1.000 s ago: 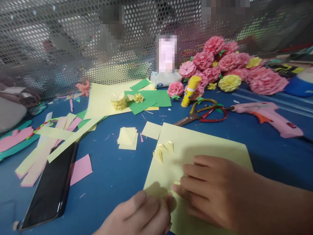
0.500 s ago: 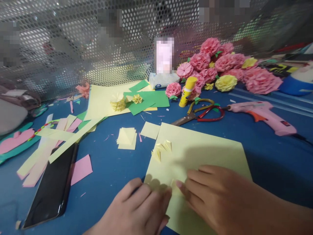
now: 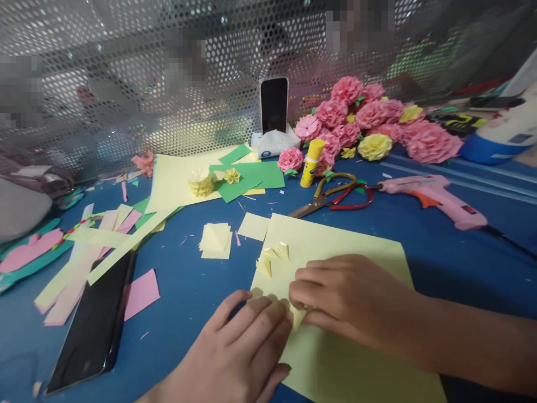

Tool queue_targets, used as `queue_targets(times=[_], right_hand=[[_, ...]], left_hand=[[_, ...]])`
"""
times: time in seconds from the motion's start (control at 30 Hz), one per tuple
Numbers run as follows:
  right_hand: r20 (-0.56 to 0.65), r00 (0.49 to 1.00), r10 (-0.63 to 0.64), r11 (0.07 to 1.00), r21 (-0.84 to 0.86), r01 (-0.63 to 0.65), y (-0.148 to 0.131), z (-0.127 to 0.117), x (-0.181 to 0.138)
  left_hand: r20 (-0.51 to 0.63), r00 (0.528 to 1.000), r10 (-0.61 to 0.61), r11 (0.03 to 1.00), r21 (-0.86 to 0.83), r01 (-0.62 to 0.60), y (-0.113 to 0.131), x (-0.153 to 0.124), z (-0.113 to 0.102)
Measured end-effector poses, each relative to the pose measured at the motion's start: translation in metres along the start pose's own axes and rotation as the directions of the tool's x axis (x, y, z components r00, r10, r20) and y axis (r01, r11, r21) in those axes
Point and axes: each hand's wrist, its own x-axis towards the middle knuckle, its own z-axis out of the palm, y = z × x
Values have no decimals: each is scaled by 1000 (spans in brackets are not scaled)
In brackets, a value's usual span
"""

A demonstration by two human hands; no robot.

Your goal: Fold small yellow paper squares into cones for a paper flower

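A small piece of folded yellow paper lies over a large pale-yellow sheet, mostly covered by my fingers. My right hand pinches its right side, with the fingers curled over it. From the left, the bent fingertips of my left hand press on the same piece. Several small folded yellow paper petals rest on the sheet just beyond my hands. Left of the sheet is a stack of yellow paper squares, with one loose square touching the sheet's edge.
Scissors, a glue stick and a pink glue gun stand or lie beyond the sheet. Pink paper flowers are heaped behind. At left, paper strips overlap a black phone; another phone stands upright against the perforated panel.
My right hand has moved slightly left and up, its fingers closing over the small paper. My left hand stays beside it. The view has shifted slightly; the upright phone's screen now shows black.
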Motion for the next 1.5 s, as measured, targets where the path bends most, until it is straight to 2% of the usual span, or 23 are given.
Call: queue_targets(times=[0.1,0.23,0.3,0.4,0.53,0.83,1.0,1.13,1.23,1.33,1.5], right_hand=[[-4,994,-111,994,-10,111,11,-3,1],[52,962,-269,963,-13,270,18,-12,1],[100,952,-291,956,-10,293,18,-18,2],[141,959,-247,969,60,241,15,-23,3],[114,973,-202,969,167,182,15,-18,3],[152,960,-236,960,191,206,23,-13,4],[186,959,-214,959,226,170,26,-15,3],[196,970,-144,945,318,76,26,-15,3],[231,972,-34,909,411,-66,23,-14,6],[259,962,81,881,433,-191,18,-13,9],[243,959,147,897,376,-233,10,-8,8]], left_hand=[[-7,1000,10,1000,-15,-11,-2,0,0],[21,998,64,998,-17,-64,-5,-2,1],[29,996,90,996,-17,-89,-6,-3,2],[36,995,93,996,-6,-93,-6,-4,2],[27,996,82,997,-4,-81,-5,-3,1],[32,995,93,996,11,-94,-6,-4,1],[33,995,93,993,66,-95,-5,-3,1],[33,996,87,993,80,-90,-4,0,1],[25,995,93,994,53,-94,-4,2,1],[39,994,106,994,5,-107,-6,1,1],[42,993,112,993,-34,-111,-8,1,1]])
